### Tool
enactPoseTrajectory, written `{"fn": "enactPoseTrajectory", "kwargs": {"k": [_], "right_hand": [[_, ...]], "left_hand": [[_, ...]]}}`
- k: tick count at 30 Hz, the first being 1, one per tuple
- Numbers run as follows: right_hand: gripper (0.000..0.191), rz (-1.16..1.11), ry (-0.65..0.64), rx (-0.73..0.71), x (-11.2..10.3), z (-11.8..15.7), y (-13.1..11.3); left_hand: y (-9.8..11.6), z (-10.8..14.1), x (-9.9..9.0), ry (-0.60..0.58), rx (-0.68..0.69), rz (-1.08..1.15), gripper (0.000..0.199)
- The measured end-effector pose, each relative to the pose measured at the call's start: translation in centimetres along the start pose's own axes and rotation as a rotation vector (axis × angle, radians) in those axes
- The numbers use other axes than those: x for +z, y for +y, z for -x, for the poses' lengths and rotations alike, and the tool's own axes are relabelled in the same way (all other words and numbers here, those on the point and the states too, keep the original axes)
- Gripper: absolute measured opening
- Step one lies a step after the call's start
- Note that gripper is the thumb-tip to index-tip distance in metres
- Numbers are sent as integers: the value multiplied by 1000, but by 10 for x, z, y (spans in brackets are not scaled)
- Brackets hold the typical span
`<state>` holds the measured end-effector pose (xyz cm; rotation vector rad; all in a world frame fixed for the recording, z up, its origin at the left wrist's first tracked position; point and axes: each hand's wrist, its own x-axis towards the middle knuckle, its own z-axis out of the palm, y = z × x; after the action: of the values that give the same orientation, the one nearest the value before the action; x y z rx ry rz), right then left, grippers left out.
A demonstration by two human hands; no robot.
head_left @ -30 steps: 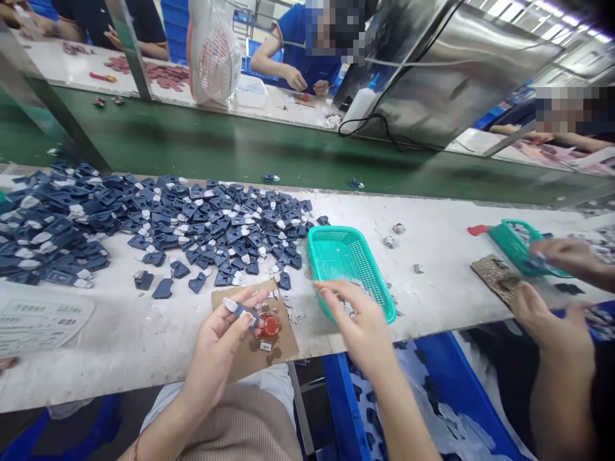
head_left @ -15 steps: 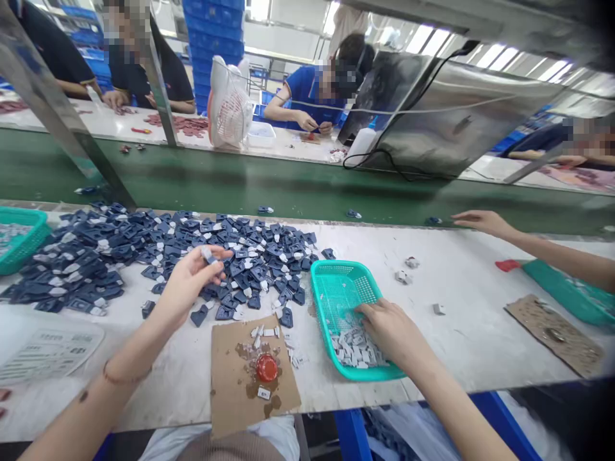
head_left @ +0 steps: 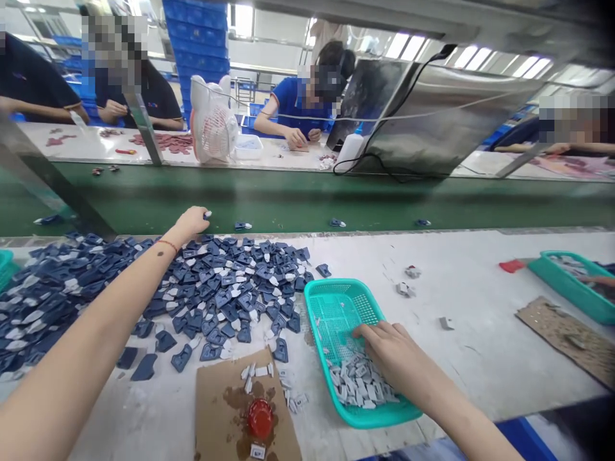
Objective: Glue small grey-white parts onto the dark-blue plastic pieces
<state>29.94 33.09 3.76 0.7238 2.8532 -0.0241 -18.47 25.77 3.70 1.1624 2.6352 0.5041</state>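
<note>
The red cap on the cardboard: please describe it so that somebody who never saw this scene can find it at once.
Start at the white worktable and find the teal basket where the right hand rests on small grey parts. Just left of the basket, at the table's near edge, lies a brown cardboard sheet with dark stains. The red cap sits on it, the only round red thing among the blue and grey pieces.

A factory assembly line is running here: a green conveyor belt (head_left: 298, 202) is passing between long white tabletops (head_left: 471, 282), workers are sitting on both sides, heaps of identical navy plastic parts (head_left: 225, 288) are lying out, and blue crates (head_left: 196, 32) are standing stacked behind.
</note>
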Motion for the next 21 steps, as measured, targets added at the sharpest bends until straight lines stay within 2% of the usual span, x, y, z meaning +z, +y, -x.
{"fn": "enactPoseTrajectory", "kwargs": {"k": [2, 5, 7, 11, 13, 15, 18, 21], "right_hand": [[33, -40, 10, -20, 1, -4, 0], [38, -108, -1, -71, 6, -7, 1], [44, -149, -12, -94, 10, -7, 3], [53, -180, -16, -117, 12, -5, 6], [53, -187, 0, -116, 11, -3, 5], [45, -201, 27, -100, 9, -1, 4], [30, -210, 49, -79, 8, 2, 2], [28, -207, 55, -82, 10, 1, 2]], "left_hand": [[0, -5, 2, -21, 33, -94, 35], [4, -5, 3, 12, 88, -208, 48], [10, -6, 6, 20, 170, -255, 55], [27, -13, 18, -97, 356, -291, 60], [33, -18, 25, -152, 390, -305, 59], [36, -24, 30, -178, 396, -316, 52], [34, -29, 32, -170, 381, -320, 43], [27, -29, 30, -153, 359, -296, 37]]}}
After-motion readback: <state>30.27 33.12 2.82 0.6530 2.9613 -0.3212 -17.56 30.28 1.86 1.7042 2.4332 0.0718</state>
